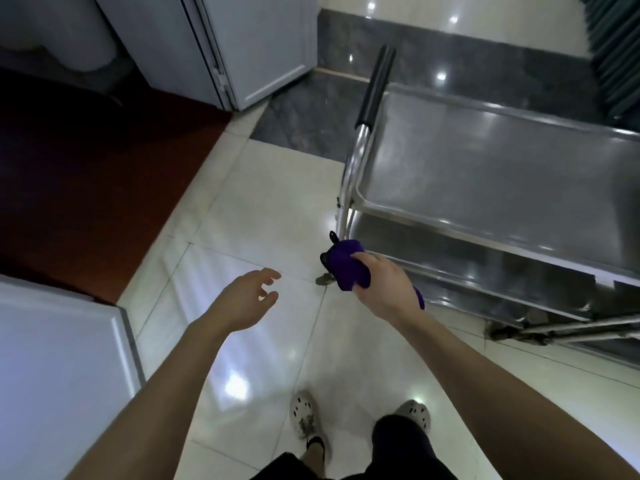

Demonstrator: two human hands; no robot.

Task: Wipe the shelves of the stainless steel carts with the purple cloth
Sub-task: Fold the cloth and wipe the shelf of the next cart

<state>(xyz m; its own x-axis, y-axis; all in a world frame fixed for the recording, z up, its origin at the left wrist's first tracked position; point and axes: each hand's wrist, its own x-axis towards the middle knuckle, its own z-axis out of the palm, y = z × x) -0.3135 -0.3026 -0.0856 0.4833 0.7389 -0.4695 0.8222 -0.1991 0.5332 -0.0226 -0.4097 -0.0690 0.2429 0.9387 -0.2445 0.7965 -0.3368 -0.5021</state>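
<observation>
While the person stands on the shiny floor [263,216], the right grip [384,289] is closed tight around the purple cloth [346,265]. The cloth is squished into a ball, and a small bit sticks out below the hand. It is up in the air, just beside the near left corner of the steel cart [485,237], and it is not on any shelf yet. The left grip [242,299] holds nothing. Its fingers are loose and spread over the floor, apart from the cart.

The top shelf [485,168] is a big flat tray with a low rim all round. A lower shelf [415,242] peeks out under its near edge. A black handle [375,84] sticks up at the left end.

The cloth looks soft and light, so it will bend any way it is pushed. As a ball it would only rub a small spot. I think it should be opened and pressed flat under the palm. The steel looks smooth, so the cloth should slide easily. The cart might roll when pushed, so the free grip could hold the handle.
</observation>
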